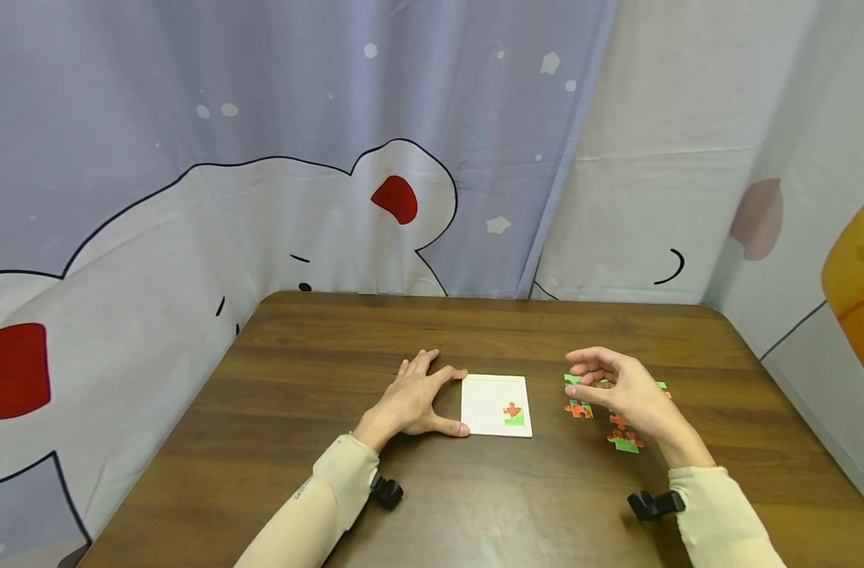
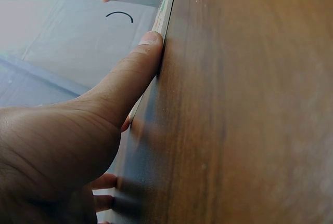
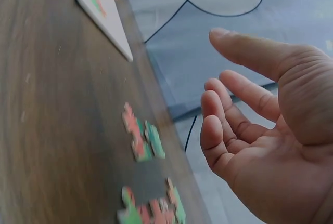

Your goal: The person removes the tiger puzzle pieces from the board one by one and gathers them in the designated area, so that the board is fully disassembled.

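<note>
A square white puzzle board (image 1: 484, 406) lies flat on the table, with one red-and-green puzzle piece (image 1: 514, 415) near its lower right corner. At the board's left side, my left hand (image 1: 410, 398) is spread, its thumb touching the near corner and its index finger the far one. In the left wrist view the thumb (image 2: 132, 73) lies along the board's edge. My right hand (image 1: 633, 394) hovers over loose puzzle pieces (image 1: 579, 410) right of the board. Its fingers are loosely bent and, in the right wrist view, nothing shows between thumb and fingers.
More red-and-green puzzle pieces (image 1: 625, 442) lie nearer the front, and some are partly hidden behind the right hand. The brown wooden table (image 1: 375, 327) ends at a printed curtain (image 1: 318, 221) along the back and sides.
</note>
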Tool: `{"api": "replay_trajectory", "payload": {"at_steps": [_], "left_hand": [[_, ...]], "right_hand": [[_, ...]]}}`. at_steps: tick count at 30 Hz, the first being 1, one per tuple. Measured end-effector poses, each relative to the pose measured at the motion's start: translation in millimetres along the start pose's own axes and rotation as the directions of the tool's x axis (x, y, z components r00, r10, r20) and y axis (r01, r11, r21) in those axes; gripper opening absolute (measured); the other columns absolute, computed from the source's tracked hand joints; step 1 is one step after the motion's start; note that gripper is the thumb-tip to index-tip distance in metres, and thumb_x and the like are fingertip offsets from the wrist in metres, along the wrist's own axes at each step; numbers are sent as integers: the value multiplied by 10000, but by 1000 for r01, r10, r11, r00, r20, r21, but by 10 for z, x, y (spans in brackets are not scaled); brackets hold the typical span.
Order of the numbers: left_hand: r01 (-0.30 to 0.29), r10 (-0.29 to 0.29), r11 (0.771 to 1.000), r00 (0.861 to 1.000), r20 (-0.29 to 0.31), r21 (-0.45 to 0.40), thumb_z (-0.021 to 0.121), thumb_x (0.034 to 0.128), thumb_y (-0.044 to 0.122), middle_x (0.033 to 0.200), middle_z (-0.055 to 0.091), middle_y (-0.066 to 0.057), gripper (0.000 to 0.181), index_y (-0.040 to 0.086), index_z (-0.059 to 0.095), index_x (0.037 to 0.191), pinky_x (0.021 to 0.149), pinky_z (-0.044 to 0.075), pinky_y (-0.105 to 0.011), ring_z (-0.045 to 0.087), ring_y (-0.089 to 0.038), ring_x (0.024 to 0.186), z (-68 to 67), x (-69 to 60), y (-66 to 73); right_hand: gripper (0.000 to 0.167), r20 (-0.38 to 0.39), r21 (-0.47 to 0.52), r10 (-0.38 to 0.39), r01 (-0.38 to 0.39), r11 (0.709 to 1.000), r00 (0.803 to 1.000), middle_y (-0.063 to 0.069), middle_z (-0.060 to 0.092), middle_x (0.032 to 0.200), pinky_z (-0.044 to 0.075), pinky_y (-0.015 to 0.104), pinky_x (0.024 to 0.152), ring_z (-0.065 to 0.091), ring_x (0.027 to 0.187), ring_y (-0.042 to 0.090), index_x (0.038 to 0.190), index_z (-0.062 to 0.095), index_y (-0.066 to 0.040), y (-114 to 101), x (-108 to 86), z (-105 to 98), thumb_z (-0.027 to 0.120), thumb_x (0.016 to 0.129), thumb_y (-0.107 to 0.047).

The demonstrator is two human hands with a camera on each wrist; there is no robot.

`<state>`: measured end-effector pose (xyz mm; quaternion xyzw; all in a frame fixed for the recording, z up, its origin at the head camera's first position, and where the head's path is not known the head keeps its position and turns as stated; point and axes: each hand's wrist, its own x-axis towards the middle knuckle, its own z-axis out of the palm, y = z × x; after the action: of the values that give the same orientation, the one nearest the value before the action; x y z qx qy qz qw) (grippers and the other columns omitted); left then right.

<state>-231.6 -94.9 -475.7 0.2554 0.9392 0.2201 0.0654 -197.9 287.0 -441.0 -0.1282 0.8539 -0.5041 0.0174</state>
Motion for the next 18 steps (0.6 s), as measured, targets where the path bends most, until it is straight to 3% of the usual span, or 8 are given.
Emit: {"api": "replay_trajectory", "payload": {"at_steps": [6,13,18], "left_hand": [[3,-3,1000,1000,1,6,964,786,657,1822,217,-230,965,341,575,1611,1391,87,-631,118,-475,1709,-3,7,-3],[2,-2,1000,1000,0,11,959,790,662,1820,220,-231,961,339,573,1609,1391,91,-631,123,-475,1708,-1,10,-2],[4,-4,1000,1000,-1,8,963,787,658,1818,224,-233,960,338,577,1606,1391,90,-633,125,-476,1708,2,2,2]], "right_hand": [[568,24,46,-33,31,998,999,262,698,1322,621,248,847,715,1054,229,1438,682,-69,-68,104,123,925,944,-210],[576,59,66,-48,44,997,997,263,700,1278,567,259,645,723,993,229,1422,684,-20,-76,175,303,933,927,-176],[575,110,85,-62,53,995,992,226,721,1227,600,241,737,710,974,221,1402,686,24,-6,211,462,942,910,-126]]}}
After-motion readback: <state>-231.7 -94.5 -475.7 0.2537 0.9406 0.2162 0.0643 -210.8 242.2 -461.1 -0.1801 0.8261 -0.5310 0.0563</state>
